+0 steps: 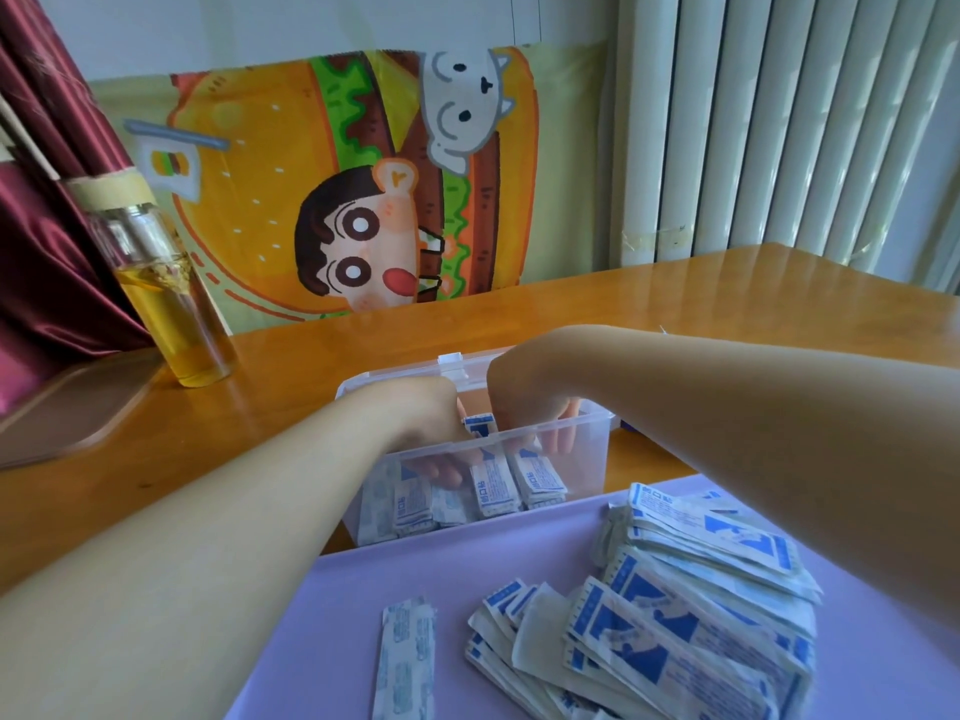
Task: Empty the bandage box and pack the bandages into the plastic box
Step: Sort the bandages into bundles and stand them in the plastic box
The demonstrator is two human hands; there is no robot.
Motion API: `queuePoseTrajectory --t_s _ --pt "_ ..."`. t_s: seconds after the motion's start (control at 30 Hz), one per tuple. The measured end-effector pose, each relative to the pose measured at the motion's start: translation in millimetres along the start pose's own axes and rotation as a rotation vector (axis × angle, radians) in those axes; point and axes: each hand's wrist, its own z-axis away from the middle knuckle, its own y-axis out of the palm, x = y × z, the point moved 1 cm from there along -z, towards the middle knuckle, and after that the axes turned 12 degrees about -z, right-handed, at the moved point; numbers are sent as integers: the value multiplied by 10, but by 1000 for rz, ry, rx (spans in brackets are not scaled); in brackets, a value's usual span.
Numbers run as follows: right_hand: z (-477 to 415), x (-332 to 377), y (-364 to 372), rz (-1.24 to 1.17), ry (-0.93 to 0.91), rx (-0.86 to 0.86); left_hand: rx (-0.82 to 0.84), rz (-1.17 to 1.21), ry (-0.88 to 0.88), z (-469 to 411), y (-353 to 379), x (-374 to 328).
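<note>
Both hands are down inside the clear box [587, 459], which stands on the table [675, 298] just beyond a lilac mat [415, 563]. The left hand [421, 413] bends over the near-left rim and the right hand [524, 392] comes in from the far side, so the two face each other across the row being built.

Between them one packet [479, 424] stands on end, its top above the rim, touching or nearly touching both hands. It is probably being slotted in beside the bandages [535, 478] already set on edge along the near wall. Standing them that way likely fits more into the box than laying them flat would.

The left fingers [441, 472] show only as a blur through the frosted wall, lying low over the packed row. The right fingers [566, 433] point downward behind the same wall. Whether either hand pinches the packet or merely steadies it cannot be told.

A loose pile [701, 589] waits on the mat near the person, with a single strip [405, 662] lying apart to its left, so much of the packing seems still to be done. The mat keeps the stock gathered within easy reach of the box. The bandage box is not in view. A bottle [171, 304] of yellow liquid stands well off to the left.
</note>
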Motion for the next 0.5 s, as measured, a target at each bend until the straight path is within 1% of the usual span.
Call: queuePoseTrajectory --t_s 0.07,0.1,0.17,0.2,0.23,0.27,0.33,0.37,0.4,0.5 --pt "-1 -10 3 -19 5 7 43 12 -8 -11 -2 19" --pt "6 -8 2 -29 6 8 111 81 -6 -10 -11 34" --pt "11 -13 -2 -43 1 6 119 76 82 35 -38 32" --pt "10 -17 -2 -52 -3 6 164 90 66 33 -50 37" --pt "9 -14 -5 -61 -8 1 163 36 24 19 -60 56" --pt "1 -18 -9 -69 -13 -5 100 -38 -37 24 -62 53" --pt "-4 -21 -15 -60 -19 -23 -96 -327 -20 112 -96 45" --pt "-5 -17 -19 -49 -18 -29 -120 -382 -39 118 -102 58" --pt "-11 -15 -23 -41 -19 -31 -112 -396 -57 112 -100 68" --pt "-24 -25 -24 -44 -30 -37 -66 -270 -90 125 -77 46"
